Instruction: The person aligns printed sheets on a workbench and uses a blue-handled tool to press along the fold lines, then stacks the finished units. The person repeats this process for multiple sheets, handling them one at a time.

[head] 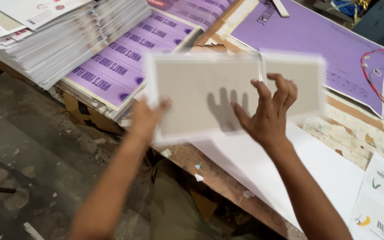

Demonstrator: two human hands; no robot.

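A flat grey cardboard panel with a white border (201, 89), creased into two sections, hangs blurred in the air above the table edge. My left hand (145, 118) grips its lower left corner, thumb on top. In front of the panel my right hand (267, 111) is raised with fingers spread, its shadow falling on the grey face; whether it touches the panel I cannot tell.
A tall stack of white printed sheets (54, 35) sits at the far left, beside a pile of purple printed sheets (130, 58). A large purple sheet (307, 40) lies behind, red wires (372, 75) at right. White sheets (307, 164) cover the wooden table; dirty floor (23, 155) below left.
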